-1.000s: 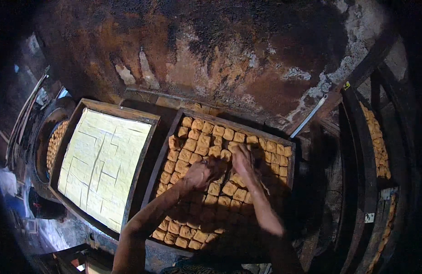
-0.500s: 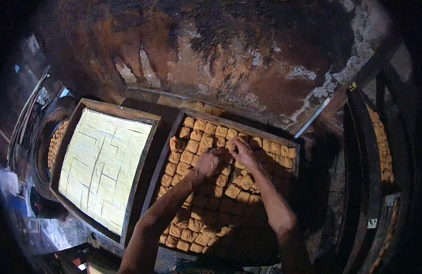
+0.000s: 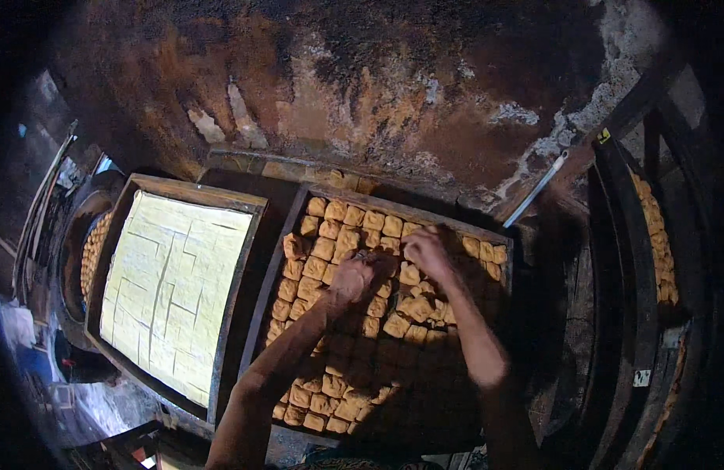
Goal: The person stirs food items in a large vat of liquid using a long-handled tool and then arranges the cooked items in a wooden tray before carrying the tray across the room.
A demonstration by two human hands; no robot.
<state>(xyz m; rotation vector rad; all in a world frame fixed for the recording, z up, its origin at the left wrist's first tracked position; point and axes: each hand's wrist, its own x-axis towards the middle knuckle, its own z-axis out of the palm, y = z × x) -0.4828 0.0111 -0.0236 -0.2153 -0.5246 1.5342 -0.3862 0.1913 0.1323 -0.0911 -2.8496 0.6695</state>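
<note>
A wooden tray (image 3: 287,227) holds rows of golden-brown, square fried tofu pieces (image 3: 323,249). Over its upper middle, my left hand (image 3: 357,278) rests low among the pieces with its fingers curled together; what lies under them is hidden in shadow. Just to its right, my right hand (image 3: 426,252) bends over the far rows, fingers drawn in, and I cannot make out what is between them. Below the right hand some pieces lie loosely heaped, out of line with the rows. Shadow from my arms darkens the near right part of the tray.
To the left, a second wooden tray (image 3: 256,205) carries a pale sheet (image 3: 174,290) with cut lines. Beyond it is a round vessel (image 3: 74,258) with more brown pieces. A stained wall (image 3: 338,94) rises behind; a pale rod (image 3: 538,188) leans at right, near further brown pieces (image 3: 651,227).
My right hand has moved slightly right, away from my left hand, and its fingers have drawn in. My left hand stays nearly in place. The whole view has shifted slightly.
</note>
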